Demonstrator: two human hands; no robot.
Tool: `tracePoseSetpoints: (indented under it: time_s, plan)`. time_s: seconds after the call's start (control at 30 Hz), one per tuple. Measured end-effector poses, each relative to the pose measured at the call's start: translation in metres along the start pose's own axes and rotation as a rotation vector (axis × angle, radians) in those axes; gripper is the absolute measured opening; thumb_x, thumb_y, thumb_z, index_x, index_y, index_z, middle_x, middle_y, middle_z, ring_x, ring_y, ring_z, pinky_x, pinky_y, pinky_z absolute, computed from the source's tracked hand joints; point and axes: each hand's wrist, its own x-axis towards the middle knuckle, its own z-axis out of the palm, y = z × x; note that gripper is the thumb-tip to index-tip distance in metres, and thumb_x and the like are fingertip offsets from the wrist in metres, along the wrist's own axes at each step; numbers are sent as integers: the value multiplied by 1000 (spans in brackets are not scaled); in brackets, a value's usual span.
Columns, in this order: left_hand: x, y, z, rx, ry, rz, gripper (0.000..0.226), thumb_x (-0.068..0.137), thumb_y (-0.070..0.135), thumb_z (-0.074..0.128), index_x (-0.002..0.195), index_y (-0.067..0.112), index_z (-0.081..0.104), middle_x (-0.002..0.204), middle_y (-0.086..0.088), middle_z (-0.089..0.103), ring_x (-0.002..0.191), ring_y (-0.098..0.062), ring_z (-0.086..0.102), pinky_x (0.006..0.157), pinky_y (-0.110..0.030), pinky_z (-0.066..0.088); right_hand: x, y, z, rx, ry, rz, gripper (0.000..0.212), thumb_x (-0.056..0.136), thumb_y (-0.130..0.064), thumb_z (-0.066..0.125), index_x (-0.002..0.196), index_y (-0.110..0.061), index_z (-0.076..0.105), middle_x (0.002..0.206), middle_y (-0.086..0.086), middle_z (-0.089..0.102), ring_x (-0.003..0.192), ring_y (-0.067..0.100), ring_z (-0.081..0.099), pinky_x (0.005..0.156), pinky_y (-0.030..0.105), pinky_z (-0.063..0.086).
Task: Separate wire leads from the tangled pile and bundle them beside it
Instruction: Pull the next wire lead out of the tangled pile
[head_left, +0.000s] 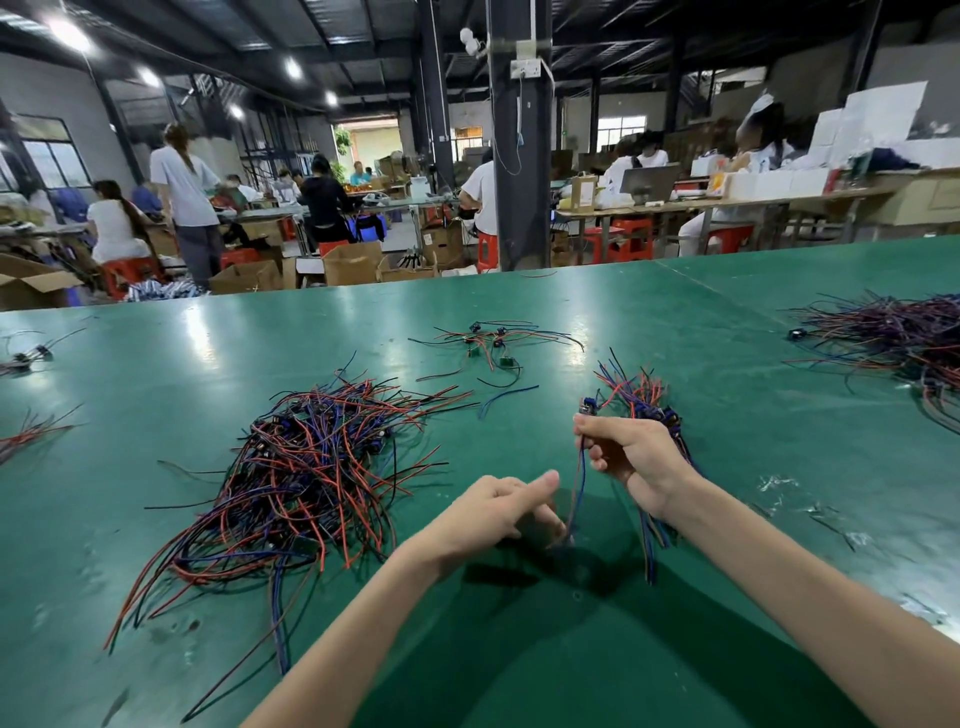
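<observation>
Right of the tangled pile, the right hand grips a bundle of leads, likely keeping sorted ones together. The left hand reaches a dangling lead, perhaps straightening it; whether it pinches is unclear.

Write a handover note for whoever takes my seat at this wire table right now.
Right hand: grip closed on a bundle of leads, held above the green table.
Left hand: at the lower end of one lead hanging from that bundle; pinch unclear, blurred.
Tangled pile: to the left, large.
Done: one bundle gathered.
Left: set it beside the pile, sort the rest.
</observation>
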Motion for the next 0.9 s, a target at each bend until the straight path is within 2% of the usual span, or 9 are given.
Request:
tracePoseSetpoints:
  time_s: [0.1, 0.17, 0.23, 0.37, 0.5, 0.63, 0.7, 0.8, 0.9]
  plan:
    - [6, -7, 2, -144, 157, -46, 33, 95, 37, 51, 83, 18, 75, 80, -2, 67, 73, -13, 54, 61, -18, 41, -4, 6, 8, -1, -23, 75, 11, 78, -5, 70, 69, 0, 67, 55, 5, 60, 39, 6, 46, 38, 15, 39]
    - [7, -9, 5, -246, 195, -43, 23, 94, 28, 56, 90, 13, 73, 80, 0, 70, 68, -12, 56, 56, -16, 41, -8, 13, 13, -51, -66, 73, 9, 76, -5, 71, 70, 1, 68, 55, 5, 59, 41, 7, 46, 40, 15, 39]
    - [7, -9, 7, -314, 220, -31, 17, 91, 23, 60, 87, 13, 72, 74, 3, 69, 61, -7, 56, 50, -15, 41, -12, 19, 17, -88, -108, 45, 8, 74, -4, 73, 68, 1, 70, 55, 5, 58, 42, 8, 46, 41, 15, 39]
    - [7, -11, 8, -346, 250, -36, 13, 87, 20, 67, 79, 11, 71, 72, 0, 68, 52, -3, 53, 45, -15, 39, -15, 24, 22, -128, -136, 3, 16, 72, -5, 76, 58, -6, 70, 52, 3, 56, 42, 7, 41, 42, 14, 35]
    - [8, -14, 11, -369, 252, -34, 17, 85, 22, 68, 78, 6, 70, 66, -1, 64, 50, -3, 48, 45, -15, 37, -18, 25, 23, -234, -163, -13, 17, 71, -11, 78, 58, -7, 67, 49, 1, 53, 43, 8, 36, 46, 17, 30]
    - [10, -16, 12, -402, 238, -20, 10, 85, 17, 68, 80, 9, 71, 64, 4, 66, 49, -2, 48, 46, -13, 37, -19, 23, 25, -235, -206, 70, 17, 57, -20, 81, 60, -8, 71, 57, 8, 54, 52, 14, 39, 55, 24, 32]
    - [10, -17, 11, -380, 244, 2, 11, 84, 17, 69, 79, 7, 72, 66, -3, 65, 50, -4, 47, 47, -14, 36, -20, 21, 24, -218, -248, 123, 20, 53, -23, 80, 62, -7, 72, 60, 9, 55, 56, 16, 43, 61, 27, 36]
    - [11, -18, 12, -343, 254, 40, 12, 83, 15, 69, 76, 6, 72, 65, -11, 58, 50, -8, 43, 47, -15, 35, -17, 19, 22, -167, -297, 184, 11, 69, -11, 75, 60, -7, 71, 58, 6, 62, 50, 13, 54, 57, 23, 44]
    - [10, -16, 12, -363, 219, 28, 11, 85, 14, 67, 81, 5, 72, 68, -10, 58, 49, -5, 44, 47, -14, 35, -14, 18, 19, -126, -297, 206, 24, 79, 0, 66, 56, -7, 69, 52, 4, 60, 42, 9, 53, 46, 18, 44]
